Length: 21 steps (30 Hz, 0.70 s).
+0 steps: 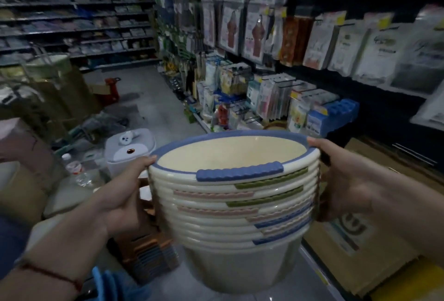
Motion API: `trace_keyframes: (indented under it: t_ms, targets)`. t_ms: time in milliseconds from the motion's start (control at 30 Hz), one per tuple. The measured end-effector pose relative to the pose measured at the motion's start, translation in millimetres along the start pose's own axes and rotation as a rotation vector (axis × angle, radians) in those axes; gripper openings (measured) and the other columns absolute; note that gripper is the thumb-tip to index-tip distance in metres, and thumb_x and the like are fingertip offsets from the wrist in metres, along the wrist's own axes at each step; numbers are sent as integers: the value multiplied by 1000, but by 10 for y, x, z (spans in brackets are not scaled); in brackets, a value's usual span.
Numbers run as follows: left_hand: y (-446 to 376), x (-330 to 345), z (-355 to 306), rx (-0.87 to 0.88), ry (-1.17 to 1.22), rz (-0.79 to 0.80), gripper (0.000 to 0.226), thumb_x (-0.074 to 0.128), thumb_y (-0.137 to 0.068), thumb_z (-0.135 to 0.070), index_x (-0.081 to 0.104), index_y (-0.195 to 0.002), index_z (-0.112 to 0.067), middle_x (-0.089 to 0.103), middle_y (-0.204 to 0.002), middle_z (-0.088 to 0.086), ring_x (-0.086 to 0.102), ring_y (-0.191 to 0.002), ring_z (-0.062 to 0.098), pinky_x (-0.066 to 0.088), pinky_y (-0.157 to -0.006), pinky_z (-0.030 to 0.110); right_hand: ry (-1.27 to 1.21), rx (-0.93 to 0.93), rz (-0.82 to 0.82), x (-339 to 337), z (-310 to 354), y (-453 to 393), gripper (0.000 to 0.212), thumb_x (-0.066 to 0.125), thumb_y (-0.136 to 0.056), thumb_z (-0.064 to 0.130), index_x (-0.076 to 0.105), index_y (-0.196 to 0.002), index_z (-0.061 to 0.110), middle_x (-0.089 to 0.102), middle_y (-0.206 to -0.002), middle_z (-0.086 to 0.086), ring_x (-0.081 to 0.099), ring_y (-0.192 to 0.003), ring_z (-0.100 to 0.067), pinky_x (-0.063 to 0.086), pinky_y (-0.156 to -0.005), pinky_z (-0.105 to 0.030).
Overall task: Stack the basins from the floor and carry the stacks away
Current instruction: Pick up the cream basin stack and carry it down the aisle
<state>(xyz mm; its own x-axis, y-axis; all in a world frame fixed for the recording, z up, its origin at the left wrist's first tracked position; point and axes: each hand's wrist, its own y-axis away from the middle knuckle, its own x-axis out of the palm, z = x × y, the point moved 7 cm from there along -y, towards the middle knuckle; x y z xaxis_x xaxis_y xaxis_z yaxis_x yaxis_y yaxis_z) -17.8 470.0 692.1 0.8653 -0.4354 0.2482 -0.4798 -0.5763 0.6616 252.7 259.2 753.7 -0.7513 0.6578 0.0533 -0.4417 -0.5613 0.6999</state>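
Between two hands [120, 195], one basin stack [235, 207].

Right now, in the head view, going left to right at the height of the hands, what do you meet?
Clear plastic bottle → left hand gripping the rim → stack of basins → right hand gripping the opposite rim → cardboard box.

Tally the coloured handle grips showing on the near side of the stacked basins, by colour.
Blue grips: 3
Green grips: 2
Pink grips: 4
Total: 9 grips showing on the stack of basins; the lower ones are blurred.
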Motion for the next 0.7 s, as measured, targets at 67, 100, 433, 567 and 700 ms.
trace_keyframes:
  t_ms: [67,100,433,567,700]
  targets:
    - [-97,47,-98,11,1,-45,86,71,-60,-58,57,-130,-12,58,-103,23,57,-90,38,50,-77,51,31,14,24,-1,205,-168,75,57,-80,71,69,-107,2,69,-104,-31,60,-108,-47,34,-106,-60]
    - [-150,70,-159,20,2,-56,82,71,-59,-59,58,-125,-12,59,-102,22,58,-90,38,50,-78,51,40,22,71,34,292,-256,77,56,-81,71,72,-104,-1,69,-104,-30,61,-107,-45,37,-105,-58]
    - [-1135,-152,-713,-17,98,-167,68,68,-70,-63,60,-117,-14,62,-109,25,59,-102,44,47,-86,63,164,39,143,506,1124,-1463,62,56,-83,64,66,-100,5,67,-65,-22,61,-64,-37,42,-65,-46]
    - [-1813,-346,-1029,-42,125,-163,74,69,-68,-63,60,-123,-15,62,-115,25,58,-108,43,48,-86,60,223,106,55,759,1461,-2246,68,63,-76,65,61,-110,6,68,-90,-25,63,-82,-41,47,-76,-50]
    - [-2493,-535,-1437,-66,153,-174,75,71,-65,-63,60,-124,-18,61,-116,24,58,-105,42,47,-89,63,208,155,27,1080,1829,-2981,75,66,-73,67,56,-121,9,61,-118,-29,56,-107,-46,47,-79,-55]
